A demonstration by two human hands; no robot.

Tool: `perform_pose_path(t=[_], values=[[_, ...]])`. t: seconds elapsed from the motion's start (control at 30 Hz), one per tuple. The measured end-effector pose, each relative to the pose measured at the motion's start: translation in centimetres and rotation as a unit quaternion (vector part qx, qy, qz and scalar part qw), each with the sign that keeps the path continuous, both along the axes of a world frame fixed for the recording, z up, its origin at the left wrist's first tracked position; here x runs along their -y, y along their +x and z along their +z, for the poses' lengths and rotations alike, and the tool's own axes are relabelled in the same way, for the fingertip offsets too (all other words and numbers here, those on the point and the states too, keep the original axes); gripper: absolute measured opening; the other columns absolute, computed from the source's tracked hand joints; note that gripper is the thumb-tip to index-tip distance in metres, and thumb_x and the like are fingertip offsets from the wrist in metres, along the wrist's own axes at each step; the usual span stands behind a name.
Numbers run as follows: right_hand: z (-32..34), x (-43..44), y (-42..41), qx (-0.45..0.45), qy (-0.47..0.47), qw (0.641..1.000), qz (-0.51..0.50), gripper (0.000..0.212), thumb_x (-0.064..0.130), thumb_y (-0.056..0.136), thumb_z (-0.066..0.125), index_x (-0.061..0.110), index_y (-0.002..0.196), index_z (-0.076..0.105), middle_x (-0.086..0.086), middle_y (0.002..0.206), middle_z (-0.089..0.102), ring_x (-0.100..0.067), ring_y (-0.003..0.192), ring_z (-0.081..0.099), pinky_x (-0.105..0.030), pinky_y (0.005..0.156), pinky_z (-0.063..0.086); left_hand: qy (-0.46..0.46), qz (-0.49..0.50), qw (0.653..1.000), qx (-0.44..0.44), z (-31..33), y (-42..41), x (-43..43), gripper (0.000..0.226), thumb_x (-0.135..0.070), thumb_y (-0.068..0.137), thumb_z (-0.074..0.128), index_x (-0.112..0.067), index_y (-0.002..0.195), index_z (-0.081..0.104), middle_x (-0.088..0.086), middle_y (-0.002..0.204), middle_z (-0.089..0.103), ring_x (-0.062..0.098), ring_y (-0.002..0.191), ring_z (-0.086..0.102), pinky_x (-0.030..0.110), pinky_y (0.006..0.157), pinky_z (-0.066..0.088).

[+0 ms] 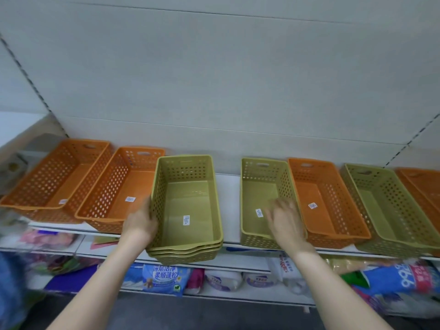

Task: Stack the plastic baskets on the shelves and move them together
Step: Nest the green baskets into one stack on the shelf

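A stack of three nested green baskets [188, 206] hangs over the front edge of the white shelf [228, 198]; my left hand [140, 222] grips its left wall. My right hand [285, 220], blurred and with fingers spread, hovers over the front right corner of a single green basket [259, 198] to the right. Two orange baskets [57, 177] [119, 189] stand at the left. Further right are an orange basket [326, 201], a green basket [385, 206] and nested orange baskets [423, 186] at the frame's edge.
A bare strip of shelf shows between the green stack and the single green basket. The lower shelf holds packaged goods such as a blue-and-white bag [162, 277] and white packs [223, 279]. A grey back panel [214, 79] rises behind the baskets.
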State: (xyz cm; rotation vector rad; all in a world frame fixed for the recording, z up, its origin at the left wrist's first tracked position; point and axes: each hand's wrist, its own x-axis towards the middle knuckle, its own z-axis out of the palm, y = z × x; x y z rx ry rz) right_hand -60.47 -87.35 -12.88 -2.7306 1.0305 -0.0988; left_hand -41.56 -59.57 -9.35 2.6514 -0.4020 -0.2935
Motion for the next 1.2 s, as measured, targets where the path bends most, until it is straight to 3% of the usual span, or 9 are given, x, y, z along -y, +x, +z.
perform_pose_path(t=[0.1, 0.2, 0.3, 0.47, 0.67, 0.87, 1.0, 1.1, 1.2], values=[[-0.2, -4.1, 2.1, -0.004, 0.212, 0.976, 0.045, 0.066, 0.064, 0.095, 0.028, 0.024, 0.145, 0.043, -0.006, 0.132, 0.062, -0.029, 0.122, 0.056, -0.042, 0.1, 0.045, -0.002, -0.003, 1.0, -0.007, -0.2, 0.2, -0.3, 0.053, -0.011, 0.096, 0.042, -0.019, 0.147, 0.032, 0.025, 0.12, 0.064, 0.042, 0.104, 0.063, 0.046, 0.086, 0.05], [0.1, -5.6, 3.5, -0.011, 0.214, 0.975, 0.067, 0.052, 0.058, 0.093, 0.031, 0.026, 0.128, 0.051, -0.009, 0.113, 0.069, -0.034, 0.103, 0.062, -0.041, 0.087, 0.051, -0.008, -0.008, 1.0, -0.01, -0.1, 0.2, -0.5, 0.054, -0.01, 0.095, 0.043, -0.018, 0.147, 0.032, 0.025, 0.12, 0.064, 0.042, 0.104, 0.063, 0.046, 0.087, 0.05], [0.8, -5.7, 3.7, -0.002, 0.244, 0.964, 0.107, 0.044, 0.046, 0.1, 0.034, 0.026, 0.132, 0.056, -0.005, 0.129, 0.065, -0.03, 0.116, 0.059, -0.033, 0.094, 0.046, -0.017, -0.016, 1.0, -0.011, -0.3, 0.3, -0.8, 0.052, -0.012, 0.097, 0.043, -0.02, 0.147, 0.032, 0.023, 0.12, 0.065, 0.041, 0.103, 0.064, 0.046, 0.086, 0.051], [0.7, -1.7, 2.6, 0.057, -0.012, 0.996, -0.071, 0.046, 0.015, 0.093, 0.053, 0.013, 0.139, 0.049, -0.012, 0.132, 0.061, -0.033, 0.12, 0.053, -0.041, 0.095, 0.043, -0.037, -0.013, 0.999, -0.014, -0.6, 0.4, -0.8, 0.05, -0.016, 0.098, 0.043, -0.021, 0.147, 0.034, 0.022, 0.127, 0.062, 0.043, 0.108, 0.062, 0.046, 0.09, 0.049], [1.4, 1.9, 2.3, -0.038, 0.084, 0.981, -0.169, 0.037, 0.006, 0.093, 0.039, 0.016, 0.125, 0.055, -0.019, 0.119, 0.066, -0.037, 0.108, 0.061, -0.041, 0.087, 0.048, -0.085, 0.025, 0.994, -0.071, -1.2, 0.5, -0.6, 0.045, -0.028, 0.103, 0.033, -0.02, 0.147, 0.037, 0.018, 0.139, 0.055, 0.041, 0.121, 0.055, 0.048, 0.101, 0.043], [11.6, 3.0, 1.4, 0.125, -0.055, 0.972, -0.189, 0.031, 0.015, 0.093, 0.05, 0.016, 0.123, 0.058, -0.033, 0.109, 0.064, -0.052, 0.102, 0.059, -0.049, 0.087, 0.047, -0.321, 0.024, 0.917, -0.236, 0.2, -0.1, 1.1, 0.036, -0.021, 0.101, 0.044, -0.038, 0.131, 0.055, 0.007, 0.139, 0.055, 0.022, 0.126, 0.051, 0.039, 0.107, 0.039], [15.8, 1.5, 1.2, 0.209, -0.034, 0.968, -0.138, 0.028, 0.016, 0.092, 0.053, 0.011, 0.119, 0.058, -0.031, 0.107, 0.066, -0.052, 0.099, 0.059, -0.049, 0.084, 0.049, -0.376, 0.0, 0.872, -0.314, 0.2, -0.4, 3.0, 0.031, -0.026, 0.1, 0.048, -0.05, 0.113, 0.06, -0.004, 0.121, 0.068, 0.017, 0.107, 0.066, 0.037, 0.086, 0.057], [15.4, -1.4, 2.6, 0.203, 0.014, 0.975, -0.093, 0.026, 0.015, 0.091, 0.054, 0.011, 0.117, 0.06, -0.03, 0.109, 0.066, -0.048, 0.103, 0.059, -0.044, 0.082, 0.046, -0.405, -0.008, 0.845, -0.35, 0.5, -0.5, 3.8, 0.03, -0.027, 0.102, 0.042, -0.042, 0.124, 0.056, -0.009, 0.113, 0.07, 0.012, 0.099, 0.068, 0.026, 0.067, 0.057], [12.3, -3.7, 4.4, 0.153, 0.059, 0.984, -0.063, 0.029, 0.016, 0.093, 0.053, 0.014, 0.121, 0.059, -0.023, 0.116, 0.066, -0.043, 0.108, 0.058, -0.04, 0.084, 0.043, -0.414, -0.003, 0.828, -0.378, 0.9, -0.3, 3.9, 0.032, -0.042, 0.103, 0.031, -0.037, 0.116, 0.059, -0.012, 0.115, 0.064, 0.01, 0.101, 0.062, 0.031, 0.07, 0.051]])
